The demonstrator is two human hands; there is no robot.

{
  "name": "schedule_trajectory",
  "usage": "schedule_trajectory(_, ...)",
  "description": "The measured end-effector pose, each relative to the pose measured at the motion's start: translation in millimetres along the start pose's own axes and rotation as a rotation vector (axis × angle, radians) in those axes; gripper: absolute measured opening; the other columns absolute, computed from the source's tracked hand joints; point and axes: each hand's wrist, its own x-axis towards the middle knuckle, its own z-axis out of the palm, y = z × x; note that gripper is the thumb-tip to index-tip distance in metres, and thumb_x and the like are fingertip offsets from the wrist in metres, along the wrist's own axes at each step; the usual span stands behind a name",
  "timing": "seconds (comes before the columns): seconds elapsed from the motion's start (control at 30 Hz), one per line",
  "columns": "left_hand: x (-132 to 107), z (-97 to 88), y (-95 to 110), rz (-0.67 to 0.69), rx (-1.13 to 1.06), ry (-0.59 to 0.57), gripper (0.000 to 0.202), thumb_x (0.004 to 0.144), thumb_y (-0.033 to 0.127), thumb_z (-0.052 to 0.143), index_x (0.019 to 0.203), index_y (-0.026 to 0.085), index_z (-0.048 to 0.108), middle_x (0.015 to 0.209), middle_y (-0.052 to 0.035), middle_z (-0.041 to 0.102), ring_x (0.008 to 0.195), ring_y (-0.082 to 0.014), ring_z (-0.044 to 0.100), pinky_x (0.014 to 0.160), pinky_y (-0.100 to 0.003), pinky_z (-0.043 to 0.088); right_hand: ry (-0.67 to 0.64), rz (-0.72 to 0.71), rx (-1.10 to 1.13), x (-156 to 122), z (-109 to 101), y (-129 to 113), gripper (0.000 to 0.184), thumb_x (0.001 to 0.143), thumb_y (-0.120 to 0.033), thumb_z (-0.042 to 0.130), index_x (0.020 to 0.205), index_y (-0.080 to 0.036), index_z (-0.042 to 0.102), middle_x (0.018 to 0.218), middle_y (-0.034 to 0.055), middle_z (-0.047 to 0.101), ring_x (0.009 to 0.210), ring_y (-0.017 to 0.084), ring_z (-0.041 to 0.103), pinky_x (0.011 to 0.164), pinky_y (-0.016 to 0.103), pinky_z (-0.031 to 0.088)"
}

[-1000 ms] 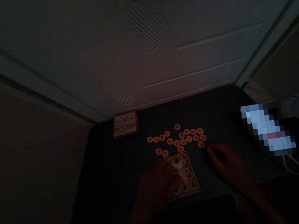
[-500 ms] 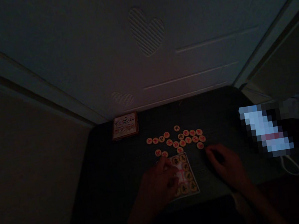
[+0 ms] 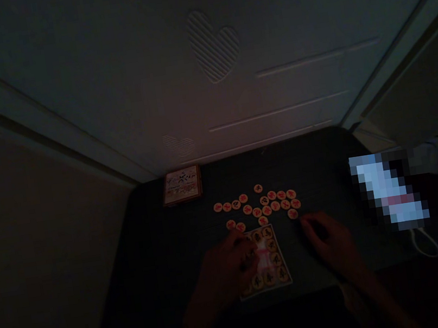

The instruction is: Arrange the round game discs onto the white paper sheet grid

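My left hand (image 3: 228, 264) bends over the left side of a small square sheet (image 3: 263, 260). A black-marked Chinese chess piece (image 3: 252, 253) shows dimly between its closed fingers. More black-marked pieces (image 3: 269, 277) line the sheet's edges around its pinkish, glossy middle. My right hand (image 3: 331, 240) rests on the table to the right of the sheet, its thumb and fingers loosely closed. No object shows in it. Beyond the sheet lies a loose group of round pieces (image 3: 275, 206), mostly red-marked, with a few black-marked. One red-marked piece (image 3: 293, 214) sits just off my right fingertips.
The dark table (image 3: 163, 232) meets a pale panel (image 3: 285, 28) with raised hearts at its back. A flat box (image 3: 181, 185) lies at the back left. On the right is a pixelated bright object (image 3: 390, 190) with a white cord loop (image 3: 425, 243) below. The light is very dim.
My left hand has shifted slightly left and down, uncovering more of the sheet's lower-left pieces. My right hand stays where it was. The loose pieces have not moved.
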Motion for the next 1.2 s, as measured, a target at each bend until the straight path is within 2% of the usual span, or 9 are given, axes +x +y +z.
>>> schedule_trajectory(0.2,1,2.7,0,-0.001,0.006,-0.002,0.018,0.093,0.024,0.063,0.108,0.026,0.07,0.119,-0.004,0.066,0.099,-0.0208,0.07,0.079,-0.034,0.061,0.007,0.0,0.001,1,-1,-3,0.019,0.098,-0.033,0.055,0.101,-0.023,0.071,0.091,0.0038,0.075,0.08,0.02,0.07,0.073,0.03,0.053)
schedule_trajectory(0.37,2,2.5,0,-0.016,0.033,-0.018,0.016,0.093,0.025,0.063,0.107,0.026,0.07,0.116,-0.0039,0.066,0.094,-0.0203,0.071,0.075,-0.033,0.061,-0.001,0.01,0.01,1,-2,-4,0.019,0.099,-0.035,0.055,0.099,-0.023,0.071,0.091,0.0038,0.075,0.081,0.02,0.07,0.074,0.03,0.053)
schedule_trajectory(0.5,-1,1.7,-1,-0.016,-0.011,-0.006,0.025,0.092,0.028,0.066,0.117,0.029,0.067,0.117,-0.0021,0.066,0.096,-0.0198,0.07,0.077,-0.034,0.061,0.003,0.017,0.003,1,-1,-3,0.021,0.099,-0.037,0.054,0.1,-0.023,0.07,0.091,0.0044,0.075,0.08,0.02,0.07,0.072,0.031,0.053)
schedule_trajectory(0.67,-9,-4.6,-11,-0.015,-0.098,0.089,0.027,0.093,0.031,0.067,0.12,0.029,0.064,0.118,-0.0027,0.064,0.101,-0.0198,0.069,0.082,-0.035,0.06,-0.002,0.001,0.003,0,0,0,0.023,0.1,-0.038,0.053,0.101,-0.023,0.07,0.093,0.0064,0.075,0.081,0.021,0.07,0.073,0.032,0.054)
schedule_trajectory(0.77,-11,-5.5,-11,-0.011,-0.082,0.175,0.032,0.091,0.031,0.07,0.123,0.03,0.062,0.124,-0.0048,0.063,0.112,-0.0238,0.065,0.093,-0.043,0.058,-0.007,0.0,0.002,0,0,0,0.023,0.1,-0.038,0.053,0.102,-0.023,0.07,0.092,0.0061,0.075,0.08,0.021,0.07,0.072,0.032,0.054)
schedule_trajectory(0.87,-8,1.3,-1,-0.004,-0.026,0.244,0.046,0.088,0.031,0.074,0.13,0.029,0.058,0.138,-0.0086,0.058,0.13,-0.0321,0.053,0.106,-0.056,0.048,0.003,-0.002,0.002,0,0,0,0.023,0.099,-0.038,0.053,0.101,-0.023,0.071,0.09,0.0056,0.075,0.078,0.021,0.07,0.071,0.032,0.055)
schedule_trajectory(0.93,-6,10.3,6,-0.033,-0.018,0.283,0.053,0.088,0.031,0.074,0.137,0.028,0.053,0.148,-0.0107,0.05,0.141,-0.0355,0.041,0.113,-0.06,0.041,0.013,-0.003,0.0,0,1,0,0.023,0.099,-0.038,0.053,0.1,-0.023,0.071,0.09,0.0054,0.075,0.078,0.021,0.07,0.071,0.032,0.055)
schedule_trajectory(1.03,-4,26.1,10,-0.1,-0.051,0.325,0.052,0.092,0.029,0.069,0.14,0.027,0.049,0.155,-0.0109,0.043,0.147,-0.034,0.034,0.116,-0.059,0.039,0.01,0.006,-0.011,0,1,1,0.022,0.099,-0.037,0.054,0.099,-0.023,0.071,0.091,0.0048,0.075,0.079,0.02,0.071,0.071,0.031,0.055)
schedule_trajectory(1.2,-5,43.8,5,-0.133,-0.145,0.35,0.048,0.092,0.022,0.065,0.138,0.027,0.051,0.152,-0.0103,0.044,0.143,-0.0307,0.04,0.113,-0.055,0.044,-0.005,0.009,-0.001,0,0,-1,0.021,0.099,-0.037,0.054,0.1,-0.023,0.071,0.09,0.0041,0.074,0.08,0.02,0.07,0.072,0.03,0.054)
